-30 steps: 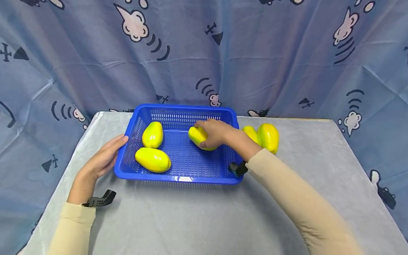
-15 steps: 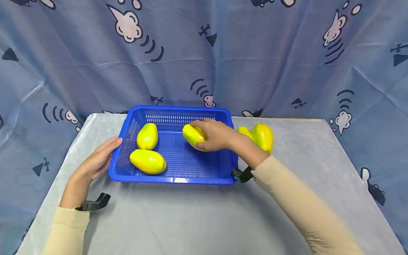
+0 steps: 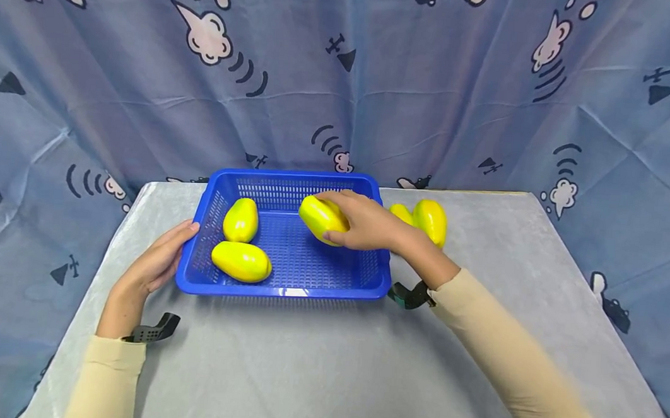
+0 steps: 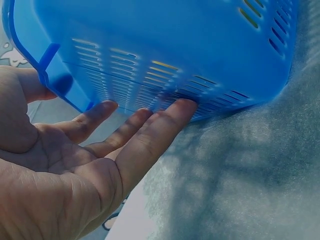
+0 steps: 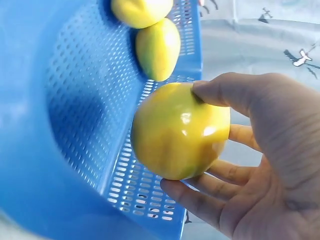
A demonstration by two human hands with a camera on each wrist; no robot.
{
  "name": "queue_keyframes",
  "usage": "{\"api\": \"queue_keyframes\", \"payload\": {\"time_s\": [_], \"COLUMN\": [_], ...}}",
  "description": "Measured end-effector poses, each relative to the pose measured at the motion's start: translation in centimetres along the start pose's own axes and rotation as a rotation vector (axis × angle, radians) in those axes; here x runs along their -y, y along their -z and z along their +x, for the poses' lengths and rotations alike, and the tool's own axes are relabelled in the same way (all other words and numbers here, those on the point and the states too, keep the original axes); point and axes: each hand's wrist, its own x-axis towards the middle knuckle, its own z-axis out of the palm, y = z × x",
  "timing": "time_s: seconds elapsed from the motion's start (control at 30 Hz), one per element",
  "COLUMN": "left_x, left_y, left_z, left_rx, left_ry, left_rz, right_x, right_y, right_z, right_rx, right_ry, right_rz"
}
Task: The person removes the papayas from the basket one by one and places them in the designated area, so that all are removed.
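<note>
Blue basket (image 3: 336, 294) stands on a pale grey table (image 3: 287, 364). The left hand (image 3: 157, 260) hooks a thumb over the rim, fingers spread against the outer wall. The right hand (image 3: 365, 224), over the basket's right half, pinches one yellow fruit (image 3: 320, 216) between thumb and fingers; two loose fruits (image 3: 242, 262) lie in the left half.

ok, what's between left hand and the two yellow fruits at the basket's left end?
Basket's left wall: left hand at its outer side, rear fruit and front fruit inside. Head view shows it.
</note>
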Motion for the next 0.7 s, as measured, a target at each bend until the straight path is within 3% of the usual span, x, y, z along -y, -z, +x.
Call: {"api": "queue_keyframes", "payload": {"time_s": [0.4, 0.7], "left_x": [0.1, 0.4], "left_y": [-0.2, -0.1], "left_z": [0.2, 0.1], "left_rx": [-0.007, 0.005], "left_ry": [0.005, -0.020], "left_rz": [-0.008, -0.044], "right_x": [-0.6, -0.9], "right_y": [0.3, 0.2], "right_z": [-2.1, -3.7], "right_rx": [-0.080, -0.127], "right_ry": [0.004, 0.026], "right_rz": [0.111, 0.274]}}
